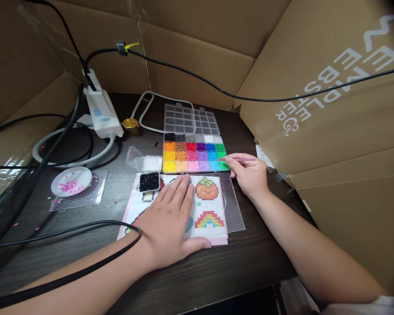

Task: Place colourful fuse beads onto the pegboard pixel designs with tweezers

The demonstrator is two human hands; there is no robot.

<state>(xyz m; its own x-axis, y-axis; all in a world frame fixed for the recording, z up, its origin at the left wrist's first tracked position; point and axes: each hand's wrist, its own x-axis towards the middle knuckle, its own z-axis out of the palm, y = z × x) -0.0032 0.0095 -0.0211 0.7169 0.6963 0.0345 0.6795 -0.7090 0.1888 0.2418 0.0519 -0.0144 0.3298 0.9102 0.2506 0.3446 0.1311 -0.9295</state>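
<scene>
My left hand (170, 221) lies flat, fingers stretched out, on a pattern sheet (210, 205) printed with pixel pictures of an orange fruit and a rainbow. A clear pegboard (233, 205) lies over the sheet's right part. My right hand (248, 173) pinches a thin pink stick (236, 159) whose tip reaches over the lower right compartments of a bead box (193, 155) filled with coloured beads. A small tray of black beads (149, 181) rests on the sheet's top left corner, just beyond my left fingertips.
The bead box's clear lid (190, 119) stands open behind it. At left a white dish with pink beads (71, 181) sits on another pegboard (85, 197). A white device (101, 111), a gold tin (130, 125), a tray of white beads (151, 163) and black cables (68, 236) share the dark table. Cardboard walls (331, 131) surround it.
</scene>
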